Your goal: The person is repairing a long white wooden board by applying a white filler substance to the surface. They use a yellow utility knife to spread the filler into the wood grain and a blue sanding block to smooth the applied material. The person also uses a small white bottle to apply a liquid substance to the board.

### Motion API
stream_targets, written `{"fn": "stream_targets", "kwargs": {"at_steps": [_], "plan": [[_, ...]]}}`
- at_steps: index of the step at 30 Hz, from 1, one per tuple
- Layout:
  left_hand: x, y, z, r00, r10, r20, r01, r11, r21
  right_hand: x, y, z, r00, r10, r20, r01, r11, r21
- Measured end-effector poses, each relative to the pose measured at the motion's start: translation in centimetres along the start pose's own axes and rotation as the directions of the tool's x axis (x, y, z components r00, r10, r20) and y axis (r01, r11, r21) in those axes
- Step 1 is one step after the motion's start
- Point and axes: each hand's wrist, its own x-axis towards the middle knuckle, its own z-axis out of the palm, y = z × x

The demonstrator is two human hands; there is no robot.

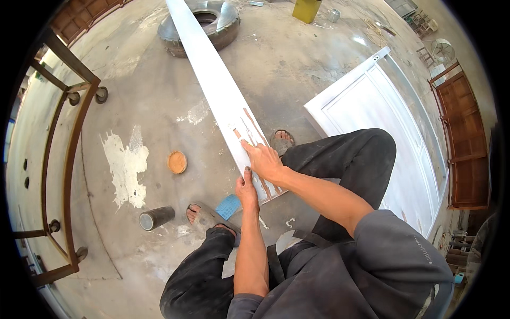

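My closed left hand (247, 191) is gripping the board (212, 80), lying over the tyre (227, 36), stiff-looking and likely heavy, by its edge, probably the best hold, while my half-curled right hand (265, 160) is touching its face, whether empty I cannot tell.

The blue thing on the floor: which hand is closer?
Left: the left hand, gripping the white board, is above and right of the blue thing in the picture; the right hand is farther up the board.
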Motion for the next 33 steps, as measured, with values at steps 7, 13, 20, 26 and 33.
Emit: {"fn": "stream_targets", "kwargs": {"at_steps": [7, 13, 20, 26, 33], "plan": [[-0.4, 1.5, 1.6, 1.0, -0.006, 0.014, 0.006, 1.0, 0.0, 3.1, 1.3, 0.3, 0.998, -0.014, -0.06, 0.016, 1.0, 0.02], [-0.3, 0.1, 1.3, 0.999, 0.036, 0.015, -0.036, 0.999, 0.0, 4.3, 2.0, 1.5, 0.998, -0.01, -0.062, 0.009, 1.0, -0.019], [-0.2, 0.1, 0.1, 1.0, 0.017, -0.001, -0.017, 0.999, 0.039, 1.4, 0.4, 0.2, 0.999, -0.021, -0.027, 0.022, 1.0, 0.005], [-0.2, 0.4, 0.8, 1.0, -0.027, 0.004, 0.027, 0.999, -0.04, 4.0, 1.0, -0.2, 0.997, -0.049, -0.062, 0.048, 0.999, -0.018], [-0.7, 1.0, 1.3, 1.0, 0.013, -0.001, -0.013, 0.999, -0.032, 5.8, 0.4, -0.6, 0.999, 0.042, 0.004, -0.042, 0.997, 0.06]]}}
